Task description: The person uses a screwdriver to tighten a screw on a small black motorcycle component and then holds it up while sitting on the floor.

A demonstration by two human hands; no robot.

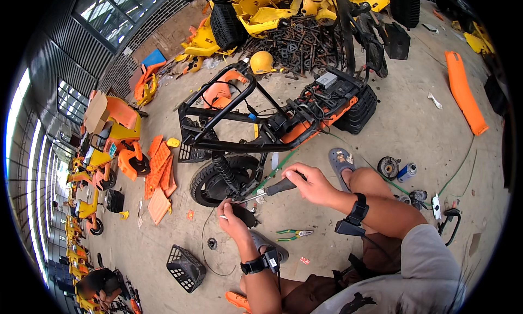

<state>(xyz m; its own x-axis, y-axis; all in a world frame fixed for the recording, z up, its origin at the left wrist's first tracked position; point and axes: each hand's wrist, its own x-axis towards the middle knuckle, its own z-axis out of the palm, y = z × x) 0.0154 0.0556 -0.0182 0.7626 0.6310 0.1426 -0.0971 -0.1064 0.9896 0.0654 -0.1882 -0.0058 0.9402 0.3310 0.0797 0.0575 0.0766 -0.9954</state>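
Note:
In front of me a stripped scooter frame (218, 146) lies tilted on the floor, its black-tyred wheel (202, 184) and shock absorber (224, 169) toward me. My right hand (313, 186) is closed around the dark handle of a screwdriver-like tool (280, 187). Its metal shaft slants down-left toward the wheel's hub. Close to the shaft's tip, my left hand (233, 222) is closed beside the wheel. A small pale metal end pokes out at its fingers; the rest of that piece is hidden. Green-handled pliers (295, 235) rest on the floor between my arms.
A black basket (186, 268) and a small sprocket (212, 243) lie at left. On the right are a spray can (407, 172), a round hub part (388, 167) and a long orange panel (464, 93). Yellow panels (267, 19) and rusty parts (297, 44) pile up behind. Another person (101, 287) crouches far left.

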